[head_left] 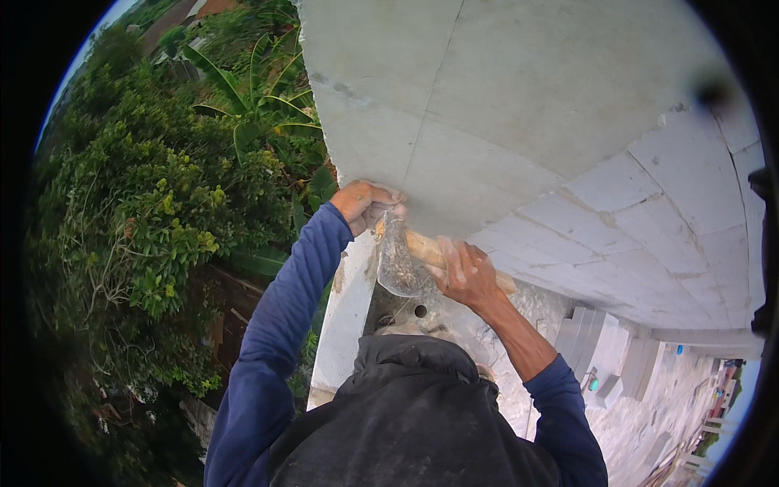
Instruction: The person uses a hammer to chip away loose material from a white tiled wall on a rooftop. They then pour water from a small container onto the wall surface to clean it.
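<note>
Two bare hands (359,204) (468,275); two navy fabric sleeves (284,321) (564,410) behind their fingers (381,195); one wooden-handled grey metal hatchet (423,250) in the right.

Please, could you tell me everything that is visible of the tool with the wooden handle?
The tool has a broad, axe-like head, dark grey, seemingly metal, its rounded edge pointing down the picture. The pale wooden handle slants down rightward, gripped by the right hand, its end protruding beyond. The head's narrower end is close to the left hand; contact is unclear.

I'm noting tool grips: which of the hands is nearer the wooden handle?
Right. The right hand is wrapped around the wooden handle; the left hand is off it, by the grey wall, past the metal head.
</note>
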Action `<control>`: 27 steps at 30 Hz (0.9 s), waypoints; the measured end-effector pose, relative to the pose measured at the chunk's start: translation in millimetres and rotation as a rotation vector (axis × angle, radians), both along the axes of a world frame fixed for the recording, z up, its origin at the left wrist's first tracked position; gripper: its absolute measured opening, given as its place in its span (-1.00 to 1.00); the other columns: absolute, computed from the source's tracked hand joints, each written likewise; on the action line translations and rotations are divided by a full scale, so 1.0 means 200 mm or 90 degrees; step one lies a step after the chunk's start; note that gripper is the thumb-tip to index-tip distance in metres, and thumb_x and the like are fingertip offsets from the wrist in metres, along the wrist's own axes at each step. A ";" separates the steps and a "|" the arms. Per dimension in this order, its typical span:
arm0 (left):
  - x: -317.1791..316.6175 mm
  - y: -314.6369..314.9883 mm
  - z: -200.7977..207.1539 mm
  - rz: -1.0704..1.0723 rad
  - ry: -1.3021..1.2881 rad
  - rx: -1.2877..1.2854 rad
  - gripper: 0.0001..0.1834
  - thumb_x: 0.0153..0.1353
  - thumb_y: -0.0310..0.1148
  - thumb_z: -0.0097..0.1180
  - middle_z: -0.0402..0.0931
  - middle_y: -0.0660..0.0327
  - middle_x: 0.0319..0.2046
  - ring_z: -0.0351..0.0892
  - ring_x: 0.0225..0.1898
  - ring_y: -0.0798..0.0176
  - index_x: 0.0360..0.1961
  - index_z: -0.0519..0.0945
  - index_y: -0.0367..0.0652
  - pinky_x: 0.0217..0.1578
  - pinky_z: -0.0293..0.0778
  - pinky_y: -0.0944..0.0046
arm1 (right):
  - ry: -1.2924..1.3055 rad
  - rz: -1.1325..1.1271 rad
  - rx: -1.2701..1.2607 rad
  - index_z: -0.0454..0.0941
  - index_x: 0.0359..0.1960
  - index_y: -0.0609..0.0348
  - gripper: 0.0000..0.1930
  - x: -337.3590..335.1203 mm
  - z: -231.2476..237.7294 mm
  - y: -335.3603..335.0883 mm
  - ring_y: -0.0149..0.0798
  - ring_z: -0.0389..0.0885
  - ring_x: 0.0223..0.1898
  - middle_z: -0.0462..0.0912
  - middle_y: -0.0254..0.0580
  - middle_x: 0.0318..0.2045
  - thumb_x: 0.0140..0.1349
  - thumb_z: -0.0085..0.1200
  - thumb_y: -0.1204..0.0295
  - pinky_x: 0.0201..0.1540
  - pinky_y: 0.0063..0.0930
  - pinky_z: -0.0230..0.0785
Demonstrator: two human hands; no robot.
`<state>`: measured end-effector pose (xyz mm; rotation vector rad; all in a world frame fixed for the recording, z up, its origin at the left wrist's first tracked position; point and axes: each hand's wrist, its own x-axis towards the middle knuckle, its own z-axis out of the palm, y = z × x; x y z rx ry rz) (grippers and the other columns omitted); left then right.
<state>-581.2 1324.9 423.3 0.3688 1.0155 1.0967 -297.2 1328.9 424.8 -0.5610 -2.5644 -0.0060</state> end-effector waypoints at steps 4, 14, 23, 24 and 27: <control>-0.01 0.00 -0.01 -0.018 -0.005 -0.006 -0.79 0.26 -0.55 0.11 0.68 0.01 -0.33 0.72 -0.31 0.17 -0.13 0.62 -0.45 -0.19 0.67 0.19 | -0.007 -0.012 0.014 0.50 0.06 0.40 -0.38 0.03 -0.05 0.02 0.04 0.68 -0.43 0.62 0.10 -0.35 0.06 0.39 0.20 -0.39 -0.20 0.57; 0.05 -0.02 0.00 0.041 0.001 0.010 -0.81 0.29 -0.53 0.11 0.67 0.00 -0.30 0.73 -0.30 0.13 -0.14 0.60 -0.45 -0.18 0.66 0.19 | 0.012 0.054 0.042 0.49 0.06 0.43 -0.36 0.04 -0.03 0.05 0.05 0.70 -0.37 0.64 0.13 -0.29 0.03 0.40 0.24 -0.31 -0.16 0.60; 0.09 -0.03 0.03 0.075 -0.034 -0.041 -0.78 0.30 -0.51 0.09 0.63 0.00 -0.26 0.69 -0.24 0.13 -0.09 0.58 -0.42 -0.18 0.65 0.10 | -0.070 0.014 0.041 0.50 0.01 0.45 -0.41 0.00 -0.05 0.07 0.05 0.70 -0.35 0.63 0.17 -0.28 0.07 0.35 0.23 -0.31 -0.16 0.60; 0.09 -0.03 0.03 0.085 -0.014 -0.052 -0.76 0.29 -0.52 0.08 0.63 -0.03 -0.25 0.69 -0.23 0.09 -0.07 0.57 -0.46 -0.16 0.65 0.09 | -0.079 0.013 0.042 0.50 0.01 0.45 -0.42 0.01 -0.04 0.07 0.06 0.70 -0.35 0.62 0.18 -0.28 0.07 0.35 0.22 -0.31 -0.16 0.60; 0.09 -0.03 0.02 0.092 -0.017 -0.061 -0.74 0.27 -0.51 0.08 0.63 -0.06 -0.24 0.69 -0.23 0.04 -0.07 0.55 -0.49 -0.13 0.64 0.07 | -0.080 0.016 0.058 0.49 0.01 0.45 -0.41 0.01 -0.03 0.08 0.06 0.70 -0.36 0.62 0.18 -0.28 0.07 0.35 0.22 -0.33 -0.17 0.61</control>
